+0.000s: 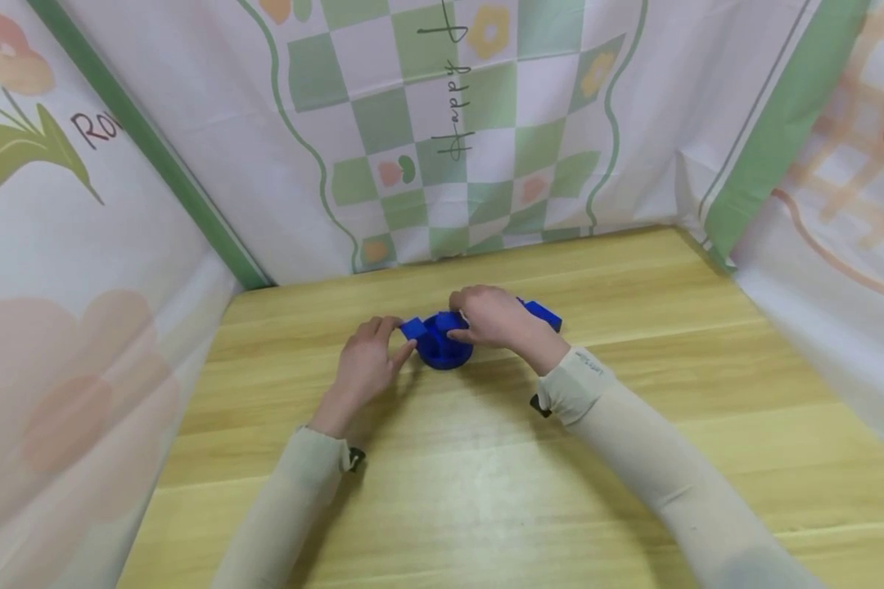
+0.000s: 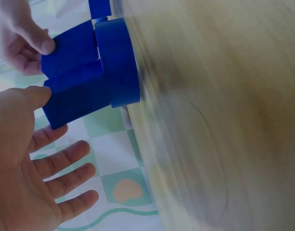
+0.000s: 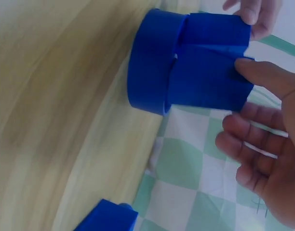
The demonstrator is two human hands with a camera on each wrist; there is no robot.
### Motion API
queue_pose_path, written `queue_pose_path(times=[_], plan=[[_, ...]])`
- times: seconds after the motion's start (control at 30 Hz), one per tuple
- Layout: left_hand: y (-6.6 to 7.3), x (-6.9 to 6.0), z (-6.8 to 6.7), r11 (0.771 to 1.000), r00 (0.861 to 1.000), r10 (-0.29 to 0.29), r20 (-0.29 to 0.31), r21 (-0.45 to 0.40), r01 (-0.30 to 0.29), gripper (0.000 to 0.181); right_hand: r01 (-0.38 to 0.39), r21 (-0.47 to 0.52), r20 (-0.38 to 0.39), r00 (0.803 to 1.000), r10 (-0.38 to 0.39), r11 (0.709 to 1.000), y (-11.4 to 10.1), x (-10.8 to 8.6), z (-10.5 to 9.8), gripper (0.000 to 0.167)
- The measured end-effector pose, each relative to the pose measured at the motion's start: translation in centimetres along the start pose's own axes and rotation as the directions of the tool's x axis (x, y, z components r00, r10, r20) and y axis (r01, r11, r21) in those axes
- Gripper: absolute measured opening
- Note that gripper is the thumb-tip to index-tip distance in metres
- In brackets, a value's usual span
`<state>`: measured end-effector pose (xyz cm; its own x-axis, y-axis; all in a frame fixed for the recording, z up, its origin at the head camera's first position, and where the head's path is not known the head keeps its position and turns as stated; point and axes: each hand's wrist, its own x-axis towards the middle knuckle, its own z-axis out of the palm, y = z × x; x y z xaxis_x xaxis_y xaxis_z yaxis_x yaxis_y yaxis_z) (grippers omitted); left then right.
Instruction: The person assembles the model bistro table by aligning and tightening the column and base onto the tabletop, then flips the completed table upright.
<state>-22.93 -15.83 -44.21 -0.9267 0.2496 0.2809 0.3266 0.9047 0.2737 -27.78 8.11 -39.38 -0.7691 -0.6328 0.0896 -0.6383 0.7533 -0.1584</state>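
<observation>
A round blue low-walled dish [image 1: 444, 360] sits on the wooden table, with two blue blocks standing upright in it. My left hand [image 1: 368, 360] pinches the top of the left block [image 1: 414, 329] between thumb and index finger; its other fingers are spread apart in the left wrist view. My right hand [image 1: 495, 317] pinches the right block [image 1: 447, 320] by its upper end. Side by side, the two blocks rise from the dish wall [image 3: 154, 62] in the right wrist view. Their lower ends are hidden inside the dish.
Another blue piece [image 1: 543, 315] lies on the table [image 1: 471, 474] just right of my right hand, partly hidden by it. A printed cloth [image 1: 442, 188] hangs behind the table's far edge, and more cloth hangs along both sides.
</observation>
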Motion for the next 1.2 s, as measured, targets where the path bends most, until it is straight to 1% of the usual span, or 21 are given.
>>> queue_pose_path(times=[0.07,0.17,0.27,0.33,0.4,0.5,0.67,0.7,0.77,0.87,1.07,1.2], plan=[[0.0,0.0,0.0,1.0,1.0,-0.002,0.005,-0.002,0.002,0.048,-0.019,0.032,0.01,1.0,0.019,0.999,-0.1,0.2,0.2,0.04],[-0.1,0.0,-0.1,1.0,1.0,-0.007,0.017,0.001,0.007,0.049,-0.01,0.074,0.024,1.0,0.009,0.997,-0.4,0.5,0.4,0.048],[0.0,0.0,-0.1,1.0,1.0,-0.011,0.022,0.005,0.011,0.049,0.006,0.031,0.031,0.999,-0.006,1.0,-0.4,0.7,0.7,0.054],[0.0,0.1,-0.1,1.0,1.0,-0.011,0.022,0.005,0.011,0.049,0.002,-0.008,0.041,0.999,-0.002,1.0,-0.4,0.7,0.7,0.053],[0.0,0.0,-0.1,1.0,1.0,-0.01,0.021,0.003,0.01,0.049,-0.013,-0.026,0.059,0.998,0.014,1.0,-0.3,0.7,0.6,0.053],[0.0,0.0,-0.1,1.0,1.0,-0.012,0.021,0.001,0.012,0.049,-0.042,-0.006,0.074,0.996,0.042,0.999,-0.1,0.6,0.4,0.054],[0.0,0.0,-0.1,1.0,1.0,-0.015,0.021,0.0,0.015,0.049,-0.117,-0.007,0.044,0.992,0.117,0.993,0.2,0.4,0.3,0.049],[0.0,0.0,-0.1,1.0,1.0,-0.014,0.021,0.0,0.014,0.049,-0.122,-0.008,0.039,0.992,0.122,0.992,0.3,0.4,0.2,0.048],[0.0,0.0,-0.1,1.0,1.0,-0.009,0.018,0.001,0.009,0.049,-0.12,-0.003,0.037,0.992,0.12,0.993,0.3,0.3,0.2,0.049],[0.0,0.1,-0.1,1.0,1.0,-0.006,0.011,0.0,0.006,0.049,-0.093,0.007,0.04,0.995,0.093,0.996,0.4,0.1,0.2,0.051],[0.1,0.1,-0.2,1.0,1.0,-0.006,0.01,-0.002,0.006,0.048,-0.086,-0.028,0.051,0.995,0.088,0.996,0.7,-0.3,0.2,0.053],[0.1,0.1,-0.2,1.0,1.0,-0.005,0.006,-0.003,0.005,0.047,-0.061,0.007,0.061,0.996,0.06,0.998,0.9,-0.7,0.1,0.052]])
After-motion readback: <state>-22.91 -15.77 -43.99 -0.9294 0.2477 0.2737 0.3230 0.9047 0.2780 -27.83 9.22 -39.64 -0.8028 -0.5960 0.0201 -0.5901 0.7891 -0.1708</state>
